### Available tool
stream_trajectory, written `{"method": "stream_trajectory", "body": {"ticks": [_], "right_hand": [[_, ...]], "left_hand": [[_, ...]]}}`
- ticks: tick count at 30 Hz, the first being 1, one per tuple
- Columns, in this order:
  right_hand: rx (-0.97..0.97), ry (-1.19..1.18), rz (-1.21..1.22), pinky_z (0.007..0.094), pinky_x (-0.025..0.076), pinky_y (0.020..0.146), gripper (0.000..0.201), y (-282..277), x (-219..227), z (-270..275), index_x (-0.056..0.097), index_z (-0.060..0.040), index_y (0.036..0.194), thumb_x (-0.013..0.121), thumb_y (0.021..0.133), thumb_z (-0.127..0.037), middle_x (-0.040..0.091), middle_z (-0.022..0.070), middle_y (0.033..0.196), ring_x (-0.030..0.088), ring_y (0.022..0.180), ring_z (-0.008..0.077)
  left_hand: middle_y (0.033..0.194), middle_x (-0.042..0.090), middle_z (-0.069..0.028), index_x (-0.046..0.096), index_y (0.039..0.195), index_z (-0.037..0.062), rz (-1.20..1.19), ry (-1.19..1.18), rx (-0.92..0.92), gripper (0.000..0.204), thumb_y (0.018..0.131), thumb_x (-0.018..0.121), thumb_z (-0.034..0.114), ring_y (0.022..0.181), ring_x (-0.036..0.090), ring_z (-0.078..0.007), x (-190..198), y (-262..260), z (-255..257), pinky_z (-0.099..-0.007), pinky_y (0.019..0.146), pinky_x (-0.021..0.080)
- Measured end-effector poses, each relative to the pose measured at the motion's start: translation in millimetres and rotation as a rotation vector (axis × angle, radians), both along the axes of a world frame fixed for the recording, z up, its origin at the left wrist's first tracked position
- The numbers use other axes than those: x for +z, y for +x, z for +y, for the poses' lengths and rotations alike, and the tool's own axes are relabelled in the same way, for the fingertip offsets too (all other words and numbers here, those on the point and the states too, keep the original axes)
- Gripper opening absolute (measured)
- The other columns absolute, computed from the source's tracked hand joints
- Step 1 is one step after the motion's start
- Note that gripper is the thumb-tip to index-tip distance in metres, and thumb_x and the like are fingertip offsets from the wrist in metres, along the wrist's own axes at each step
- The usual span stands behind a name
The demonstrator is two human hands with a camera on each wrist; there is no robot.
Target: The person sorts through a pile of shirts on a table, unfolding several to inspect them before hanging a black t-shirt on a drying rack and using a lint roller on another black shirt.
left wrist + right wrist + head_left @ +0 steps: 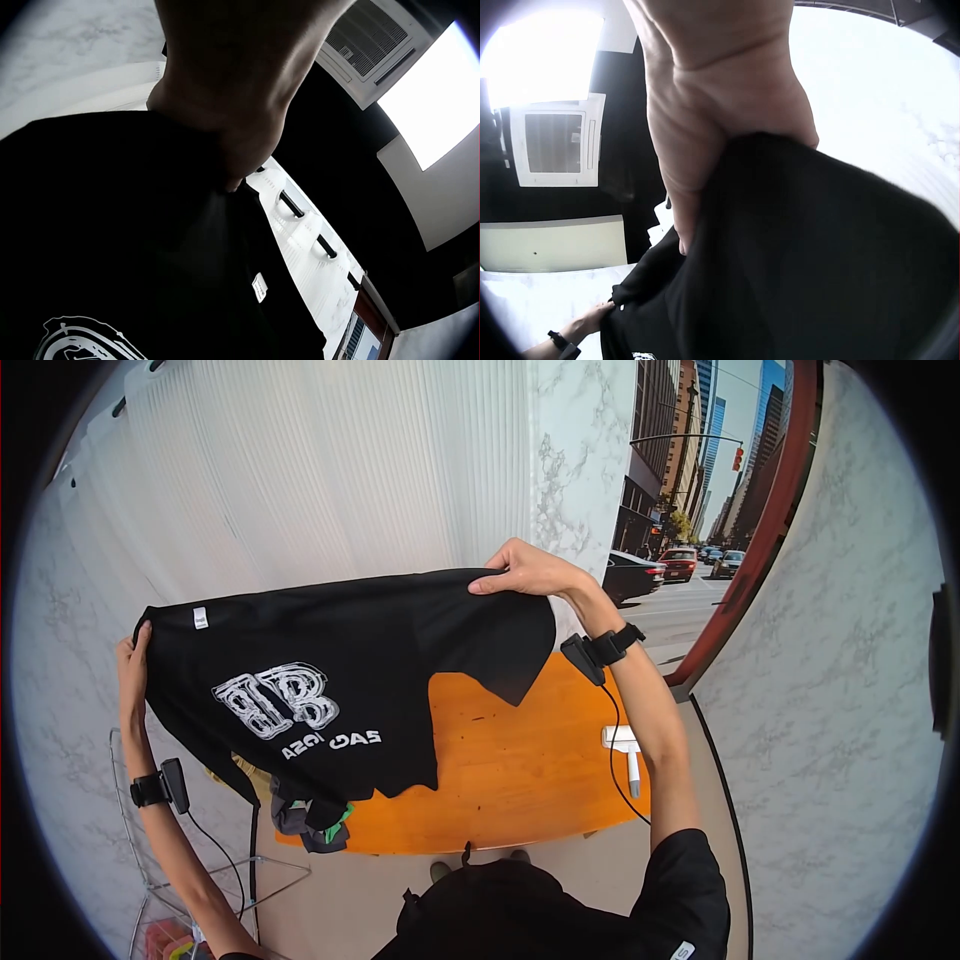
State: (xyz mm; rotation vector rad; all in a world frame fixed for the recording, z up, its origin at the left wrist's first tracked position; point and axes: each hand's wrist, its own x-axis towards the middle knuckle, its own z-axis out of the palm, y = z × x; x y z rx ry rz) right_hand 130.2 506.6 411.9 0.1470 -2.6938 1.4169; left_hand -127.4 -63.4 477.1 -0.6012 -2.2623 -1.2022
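Note:
A black T-shirt (pixel 390 650) with white lettering is stretched out sideways in the air over the table, its lower part hanging down. At its left upper corner my left hand (pixel 132 665) pinches the cloth, close to a small white label (pixel 200 618). My right hand (pixel 535 572) grips the upper edge toward the other end, thumb lying on the near side. In the left wrist view the dark fabric (pixel 150 225) hides most of the left fingers. Cloth (pixel 817 247) drapes from the right hand in the right wrist view, covering its fingertips.
Below is an orange table (pixel 520 760). A lint roller (pixel 633 760) with a white head lies at its right end. Some crumpled grey and green clothing (pixel 310 828) sits at the left end. A metal wire rack (pixel 280 875) stands on the left, and a pale pleated curtain (pixel 330 470) hangs behind.

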Motion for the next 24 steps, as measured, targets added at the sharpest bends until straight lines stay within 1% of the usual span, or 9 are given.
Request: {"method": "stream_trajectory", "body": {"ticks": [3, 6, 8, 11, 13, 16, 20, 23, 24], "right_hand": [[-0.043, 0.139, -0.096, 0.0216, 0.047, 0.062, 0.028, 16, 11, 21, 0.074, 0.0039, 0.087, 0.076, 0.085, -0.024, 0.069, 0.0013, 0.075, 0.057, 0.066, 0.0043], [-0.008, -0.125, 0.044, 0.0203, 0.038, 0.055, 0.026, 40, 29, 36, 0.072, 0.0023, 0.086, 0.069, 0.091, -0.023, 0.058, -0.0083, 0.069, 0.046, 0.063, -0.0006], [-0.023, -0.093, 0.017, 0.0206, 0.036, 0.053, 0.027, 34, 47, 50, 0.07, 0.0016, 0.082, 0.069, 0.092, -0.024, 0.054, -0.0104, 0.067, 0.044, 0.062, -0.0007], [-0.079, 0.211, 0.052, 0.0227, 0.037, 0.053, 0.036, -10, 59, 41, 0.067, 0.0004, 0.074, 0.067, 0.091, -0.032, 0.052, -0.0047, 0.061, 0.044, 0.06, 0.0017], [-0.066, 0.485, 0.214, 0.032, 0.044, 0.057, 0.04, -72, 28, 33, 0.069, 0.0026, 0.078, 0.068, 0.087, -0.037, 0.059, 0.0097, 0.061, 0.055, 0.059, 0.0143], [-0.054, 0.582, 0.199, 0.0444, 0.05, 0.072, 0.04, -149, -37, -6, 0.071, 0.0014, 0.086, 0.07, 0.079, -0.038, 0.067, 0.0244, 0.081, 0.064, 0.078, 0.0409], [-0.086, 0.61, 0.125, 0.0449, 0.05, 0.072, 0.043, -208, -118, -40, 0.069, 0.0022, 0.08, 0.067, 0.08, -0.041, 0.065, 0.0252, 0.079, 0.064, 0.078, 0.0406], [-0.165, 0.555, 0.222, 0.0482, 0.048, 0.067, 0.045, -225, -168, -52, 0.068, 0.0021, 0.078, 0.063, 0.084, -0.042, 0.063, 0.0259, 0.075, 0.062, 0.075, 0.0418], [-0.265, 0.47, 0.427, 0.0493, 0.045, 0.061, 0.046, -208, -184, -61, 0.065, 0.0033, 0.075, 0.062, 0.087, -0.041, 0.06, 0.0254, 0.07, 0.058, 0.068, 0.0442]], "left_hand": [[0.065, 0.039, 0.0088, 0.047, 0.067, 0.0084, -0.116, -0.068, 0.01, 0.046, 0.098, 0.057, 0.041, 0.059, 0.033, -0.0028, -6, 33, 5, -0.025, 0.051, 0.026], [0.071, 0.037, 0.0075, 0.047, 0.071, 0.0096, -0.038, -0.089, 0.043, 0.042, 0.097, 0.059, 0.041, 0.065, 0.032, -0.0041, -43, 64, -12, -0.0248, 0.055, 0.027], [0.075, 0.034, 0.0069, 0.047, 0.074, 0.0102, -0.209, -0.099, 0.102, 0.04, 0.096, 0.061, 0.041, 0.068, 0.031, -0.0054, -66, 105, -14, -0.0245, 0.058, 0.028], [0.078, 0.039, 0.0052, 0.048, 0.079, 0.0101, -0.512, 0.034, -0.001, 0.039, 0.094, 0.061, 0.044, 0.073, 0.036, -0.007, -120, 156, -4, -0.0244, 0.065, 0.033], [0.083, 0.045, 0.002, 0.05, 0.085, 0.0081, -0.663, 0.073, 0.013, 0.039, 0.094, 0.061, 0.045, 0.079, 0.042, -0.0092, -176, 181, 3, -0.0255, 0.073, 0.038], [0.1, 0.061, -0.0059, 0.06, 0.103, -0.0005, -0.915, 0.154, 0.054, 0.04, 0.095, 0.059, 0.039, 0.09, 0.055, -0.0141, -283, 197, -9, -0.0284, 0.083, 0.044], [0.105, 0.068, -0.009, 0.063, 0.11, -0.0047, -0.984, 0.507, 0.044, 0.039, 0.097, 0.055, 0.032, 0.097, 0.064, -0.0163, -348, 245, 24, -0.0292, 0.089, 0.048], [0.095, 0.067, -0.0038, 0.066, 0.1, -0.0014, -1.069, 0.48, 0.073, 0.038, 0.096, 0.057, 0.036, 0.086, 0.061, -0.0109, -364, 269, 45, -0.0281, 0.078, 0.047], [0.089, 0.066, -0.0015, 0.067, 0.094, 0.0, -1.09, 0.413, 0.086, 0.039, 0.095, 0.057, 0.037, 0.08, 0.06, -0.0097, -370, 272, 54, -0.0273, 0.072, 0.046]]}}
